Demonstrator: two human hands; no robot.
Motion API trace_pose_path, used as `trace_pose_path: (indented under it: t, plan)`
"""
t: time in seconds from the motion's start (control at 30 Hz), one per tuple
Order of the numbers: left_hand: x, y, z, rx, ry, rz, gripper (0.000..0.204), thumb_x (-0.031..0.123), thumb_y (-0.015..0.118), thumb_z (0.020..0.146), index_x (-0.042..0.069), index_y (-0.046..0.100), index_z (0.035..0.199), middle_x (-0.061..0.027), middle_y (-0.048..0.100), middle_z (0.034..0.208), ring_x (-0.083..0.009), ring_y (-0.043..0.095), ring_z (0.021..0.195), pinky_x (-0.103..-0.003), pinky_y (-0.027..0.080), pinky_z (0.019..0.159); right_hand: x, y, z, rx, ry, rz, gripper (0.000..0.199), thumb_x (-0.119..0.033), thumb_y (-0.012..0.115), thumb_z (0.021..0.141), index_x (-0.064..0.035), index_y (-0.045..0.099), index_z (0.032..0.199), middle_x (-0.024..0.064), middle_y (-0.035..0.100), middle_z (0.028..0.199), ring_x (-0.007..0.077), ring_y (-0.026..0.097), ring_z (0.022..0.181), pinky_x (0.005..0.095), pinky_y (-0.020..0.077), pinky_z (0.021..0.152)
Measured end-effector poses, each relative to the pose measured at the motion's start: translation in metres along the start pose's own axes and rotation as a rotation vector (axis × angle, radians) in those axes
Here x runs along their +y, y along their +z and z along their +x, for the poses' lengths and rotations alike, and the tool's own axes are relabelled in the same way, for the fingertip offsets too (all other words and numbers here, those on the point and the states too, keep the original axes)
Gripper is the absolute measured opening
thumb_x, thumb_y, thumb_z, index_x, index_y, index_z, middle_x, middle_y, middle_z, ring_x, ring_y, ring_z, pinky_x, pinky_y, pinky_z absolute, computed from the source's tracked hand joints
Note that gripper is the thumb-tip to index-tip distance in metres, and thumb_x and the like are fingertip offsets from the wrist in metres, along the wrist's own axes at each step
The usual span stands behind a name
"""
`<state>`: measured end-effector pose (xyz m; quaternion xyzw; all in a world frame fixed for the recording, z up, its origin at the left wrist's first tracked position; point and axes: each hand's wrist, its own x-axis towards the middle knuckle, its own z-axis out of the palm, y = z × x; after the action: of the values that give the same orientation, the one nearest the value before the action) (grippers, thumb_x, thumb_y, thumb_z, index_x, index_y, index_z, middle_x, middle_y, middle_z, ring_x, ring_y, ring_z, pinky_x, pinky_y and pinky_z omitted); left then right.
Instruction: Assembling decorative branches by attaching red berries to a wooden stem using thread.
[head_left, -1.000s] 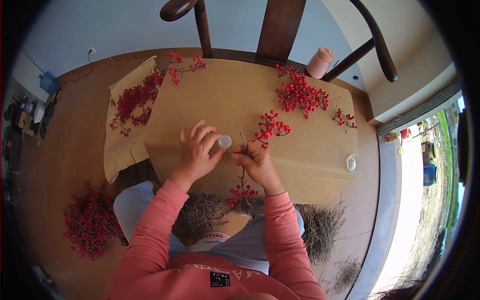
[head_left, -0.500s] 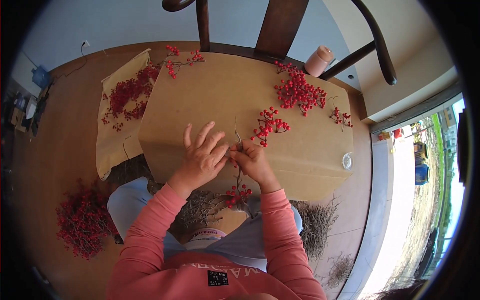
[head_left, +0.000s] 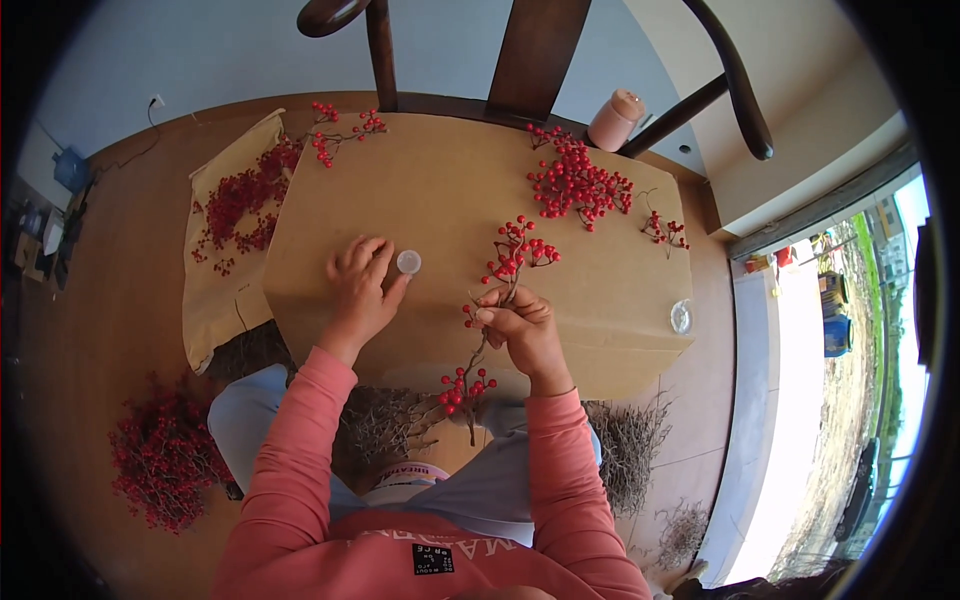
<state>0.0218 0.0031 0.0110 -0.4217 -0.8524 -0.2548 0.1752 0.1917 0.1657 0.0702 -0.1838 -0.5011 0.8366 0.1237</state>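
My right hand (head_left: 522, 325) pinches a thin brown twig (head_left: 486, 348) over the near side of the covered table. Red berries (head_left: 467, 391) hang from the twig's lower end, above my lap. Another berry cluster (head_left: 520, 252) shows just beyond my right fingers; whether it joins the held twig I cannot tell. My left hand (head_left: 362, 285) is over the tabletop, its thumb apart from its bent fingers, with nothing visible in it. Beside its thumb sits a small round translucent piece (head_left: 408, 262), perhaps a tape roll.
Berry sprigs (head_left: 580, 180) lie at the far right, with others (head_left: 345, 130) far left. A pink jar (head_left: 616, 120) stands by a dark wooden chair (head_left: 540, 55). A clear round item (head_left: 681, 317) sits at the right edge. Berry bunches (head_left: 165, 450) and bare twigs (head_left: 625, 450) stand on the floor.
My left hand has moved left, away from my right hand, and the small round piece now shows beside it. My right hand still holds the twig, slightly lower. The view has shifted a little.
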Motion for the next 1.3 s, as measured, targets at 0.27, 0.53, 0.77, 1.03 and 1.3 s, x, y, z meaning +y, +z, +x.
trace_pose_path:
  t: [0.27, 0.53, 0.77, 1.03, 1.3]
  plan:
    - [-0.002, -0.003, 0.001, -0.059, 0.025, -0.046, 0.049, 0.023, 0.065, 0.078, 0.012, 0.053, 0.124, -0.0062, 0.054, 0.121, -0.0254, 0.049, 0.112, -0.045, 0.028, 0.094, -0.021, -0.025, -0.021, 0.141, -0.092, -0.002, 0.011, 0.004, 0.060, 0.081, -0.0043, 0.063, 0.088, 0.0041, 0.062, 0.068, 0.0054, 0.047, 0.051, 0.0147, 0.0324, 0.045]
    - [-0.002, -0.015, 0.007, -0.102, 0.046, -0.079, 0.050, 0.021, 0.063, 0.078, 0.012, 0.053, 0.126, -0.0062, 0.054, 0.122, -0.0254, 0.049, 0.112, -0.043, 0.030, 0.094, -0.041, -0.069, -0.043, 0.341, -0.256, 0.116, 0.010, 0.005, 0.057, 0.081, -0.0020, 0.061, 0.087, 0.0095, 0.061, 0.065, 0.0061, 0.041, 0.045, 0.0147, 0.0268, 0.041]
    - [0.090, -0.016, 0.071, -0.116, 0.298, -0.215, 0.046, 0.015, 0.064, 0.078, 0.012, 0.055, 0.123, -0.0068, 0.052, 0.124, -0.0275, 0.047, 0.116, -0.046, 0.029, 0.098, -0.055, -0.092, -0.058, 0.333, -0.310, 0.121, 0.010, 0.002, 0.062, 0.080, -0.0055, 0.062, 0.087, 0.0028, 0.062, 0.068, 0.0049, 0.048, 0.052, 0.0149, 0.0339, 0.046]
    - [0.144, 0.048, 0.119, -0.313, 0.713, 0.043, 0.018, 0.002, 0.068, 0.069, 0.004, 0.057, 0.083, -0.0119, 0.051, 0.096, -0.0335, 0.047, 0.110, -0.062, 0.015, 0.110, -0.039, -0.092, -0.043, 0.195, -0.370, 0.123, 0.014, 0.001, 0.062, 0.078, -0.0079, 0.055, 0.088, -0.0001, 0.058, 0.074, 0.0055, 0.050, 0.058, 0.0171, 0.0360, 0.047]
    - [0.137, 0.080, 0.140, -0.394, 0.667, 0.134, 0.017, 0.009, 0.066, 0.077, 0.005, 0.055, 0.089, -0.0148, 0.053, 0.093, -0.0317, 0.051, 0.090, -0.054, 0.027, 0.106, -0.041, -0.111, -0.050, 0.246, -0.439, 0.078, 0.019, 0.002, 0.061, 0.079, -0.0084, 0.054, 0.093, -0.0013, 0.057, 0.078, 0.0061, 0.048, 0.060, 0.0187, 0.0380, 0.050]
